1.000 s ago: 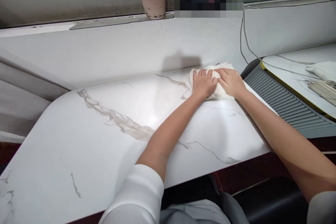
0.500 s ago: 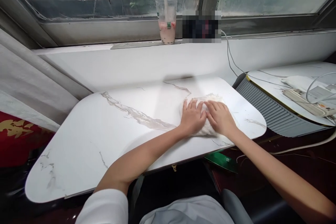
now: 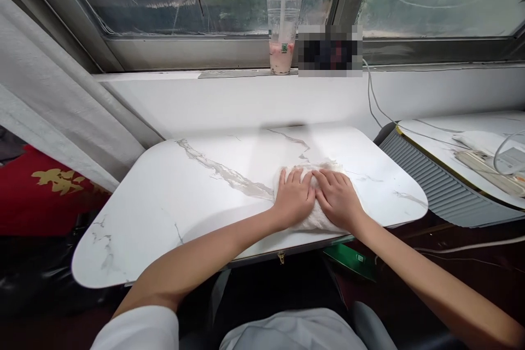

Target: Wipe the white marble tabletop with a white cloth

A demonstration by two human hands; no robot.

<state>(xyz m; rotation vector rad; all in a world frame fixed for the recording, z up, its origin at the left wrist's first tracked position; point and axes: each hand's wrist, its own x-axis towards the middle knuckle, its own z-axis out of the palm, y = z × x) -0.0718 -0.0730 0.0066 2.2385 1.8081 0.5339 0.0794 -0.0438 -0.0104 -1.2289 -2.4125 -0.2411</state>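
Observation:
A white fluffy cloth (image 3: pixel 324 221) lies bunched on the right half of the white marble-patterned table (image 3: pixel 139 197), close to its front edge. My left hand (image 3: pixel 294 197) presses on the cloth's left part, palm down, fingers laid out and pointing away from me. Beside it, my right hand (image 3: pixel 337 197) rests on the same cloth in the same way. The thumbs and the inner sides of the two hands nearly touch. Both palms hide the middle of the cloth.
A plastic cup (image 3: pixel 281 57) with a straw and pink drink stands on the window sill, beside a pixelated dark object (image 3: pixel 330 52). At right is another table (image 3: pixel 435 134) with a power strip (image 3: pixel 488 172) and cables. A grey curtain (image 3: pixel 82 104) hangs at left.
Both hands and the cloth have slid over the table toward me and slightly left. The camera view has turned a little, so the cup and table appear further right.

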